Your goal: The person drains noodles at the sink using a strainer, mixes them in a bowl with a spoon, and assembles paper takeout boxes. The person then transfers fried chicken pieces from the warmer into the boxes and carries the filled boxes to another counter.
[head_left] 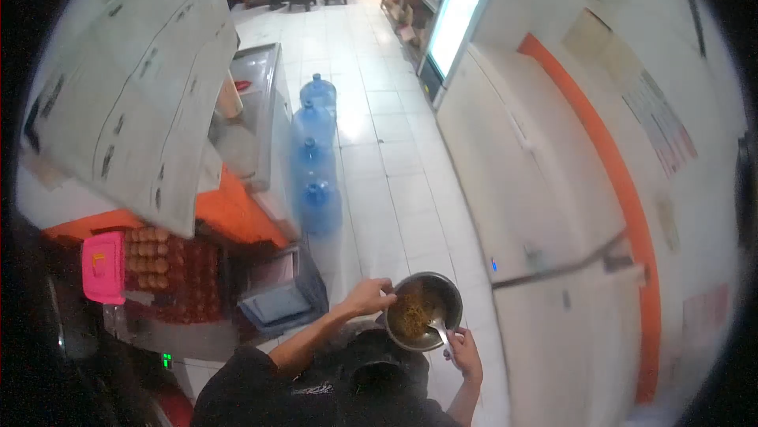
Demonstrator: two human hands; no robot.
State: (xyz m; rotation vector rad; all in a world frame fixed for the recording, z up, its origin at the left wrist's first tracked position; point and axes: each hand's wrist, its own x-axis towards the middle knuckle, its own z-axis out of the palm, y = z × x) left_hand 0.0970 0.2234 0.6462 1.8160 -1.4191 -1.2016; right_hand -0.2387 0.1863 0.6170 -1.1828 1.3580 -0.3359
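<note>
A round metal bowl is held in front of my body, above the tiled floor. Yellow-brown, stringy-looking food lies in it, mostly on the left side. My left hand grips the bowl's left rim, with the fingers curled at the edge. In my right hand, at the lower right of the bowl, is the handle of a light-coloured spoon. The spoon's head reaches into the bowl beside the food. My right fingers are wrapped round the handle.
Several blue water jugs stand in a row on the floor. To the right is a long white fridge. At left are egg trays, a pink container and a grey crate. A glass-door cooler stands further back.
</note>
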